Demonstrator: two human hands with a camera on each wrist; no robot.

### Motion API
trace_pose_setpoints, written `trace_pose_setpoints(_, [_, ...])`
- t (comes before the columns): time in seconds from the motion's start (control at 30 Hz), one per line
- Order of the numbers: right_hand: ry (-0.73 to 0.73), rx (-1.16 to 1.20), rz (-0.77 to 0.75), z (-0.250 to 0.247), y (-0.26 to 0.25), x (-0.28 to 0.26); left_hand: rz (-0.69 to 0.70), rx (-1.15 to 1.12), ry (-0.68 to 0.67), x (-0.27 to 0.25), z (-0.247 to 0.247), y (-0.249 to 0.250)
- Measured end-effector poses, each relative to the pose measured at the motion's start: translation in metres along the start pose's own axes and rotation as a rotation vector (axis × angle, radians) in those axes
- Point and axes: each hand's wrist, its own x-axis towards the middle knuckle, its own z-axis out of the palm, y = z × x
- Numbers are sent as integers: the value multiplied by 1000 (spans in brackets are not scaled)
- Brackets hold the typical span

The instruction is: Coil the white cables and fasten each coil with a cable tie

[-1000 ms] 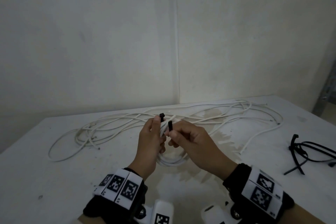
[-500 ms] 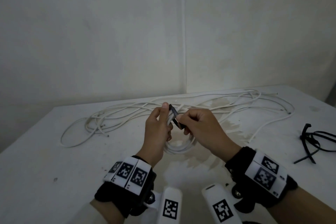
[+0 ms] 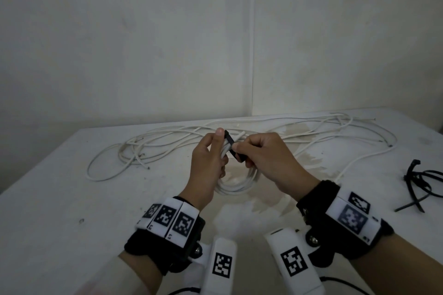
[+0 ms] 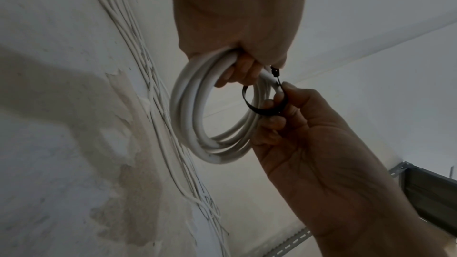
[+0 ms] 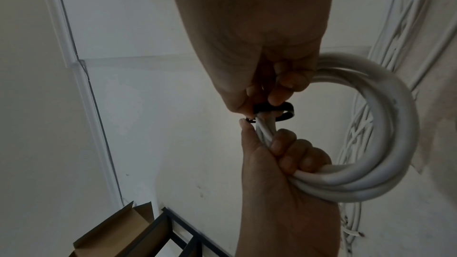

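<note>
— Where is the coil?

— The white coil [image 3: 236, 181] hangs above the table [image 3: 60, 199], in front of the loose white cables [image 3: 167, 141]. The left hand [image 3: 208, 163] has its fingers curled round the coil's upper strands, thumb up against the head of the black cable tie [image 3: 231, 143].

— And the other hand?

— The right hand [image 3: 268, 160] pinches the tie between thumb and forefinger, the other fingers folded in. In the left wrist view the strap [image 4: 257, 107] bends in a loop behind the strands; it is not drawn tight.

— What blocks the view?

— From the head, both hands cover the top of the coil, so where the tie crosses is mostly hidden.

— What else lies about?

— The loose cables sprawl behind the coil, along the wall [image 3: 167, 43]. A bunch of spare black ties [image 3: 422, 184] lies well to the right of the coil. A brownish stain [image 3: 309, 158] marks the table just right of the coil. The right wrist view shows a cardboard box [image 5: 118, 232] and a dark metal frame [image 5: 178, 230] off the table.
</note>
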Motion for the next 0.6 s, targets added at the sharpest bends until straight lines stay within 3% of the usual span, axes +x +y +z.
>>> trace_pose_setpoints(0.33, [-86,-66,-18,-2,-3,1,12,29,-3,1,-9,1])
trace_pose_setpoints(0.6, [84,-124,-147,13,2,0,49,47,-19,-4,-8,2])
